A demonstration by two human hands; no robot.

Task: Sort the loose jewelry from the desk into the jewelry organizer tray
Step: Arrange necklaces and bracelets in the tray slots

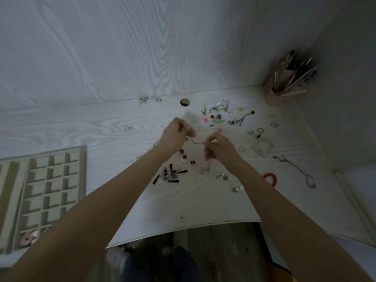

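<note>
Left hand (175, 135) and right hand (218, 148) each pinch end of thin pink chain (198, 141) above tabletop (203, 204). Risk: chain slips, drops into loose jewelry, tangles; organizer tray (82, 159) well apart.

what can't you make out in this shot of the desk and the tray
Head view, the only one:
- The thin pink strand held between the left hand and right hand: too fine and blurred to tell what kind of piece it is.
- Its ends: hidden by the curled fingers.
- The tray: cut off by the left edge.
- The small pieces near the back wall: too small to identify.
</note>
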